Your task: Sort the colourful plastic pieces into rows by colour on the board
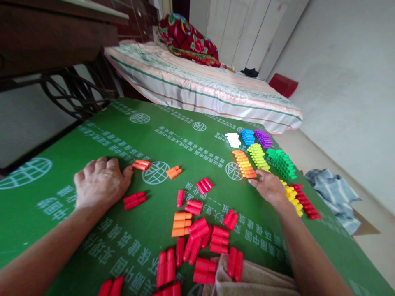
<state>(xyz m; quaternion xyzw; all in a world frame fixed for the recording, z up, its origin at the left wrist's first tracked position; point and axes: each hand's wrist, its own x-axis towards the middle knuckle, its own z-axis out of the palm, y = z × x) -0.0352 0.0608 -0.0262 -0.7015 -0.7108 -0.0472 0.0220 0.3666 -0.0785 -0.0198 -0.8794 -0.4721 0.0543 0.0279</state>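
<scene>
Fingers (261, 172) of the right hand (270, 188), in the head view, are resting at the near end of the orange row (243, 163) toward four o'clock; whether they are gripping a piece, I cannot tell. At eight o'clock the left hand (100, 179) is lying palm-down on the green bench (185, 148), loosely open, its thumb pointing at an orange cluster (142, 165). Red pieces (198, 228) are lying around six o'clock.
</scene>
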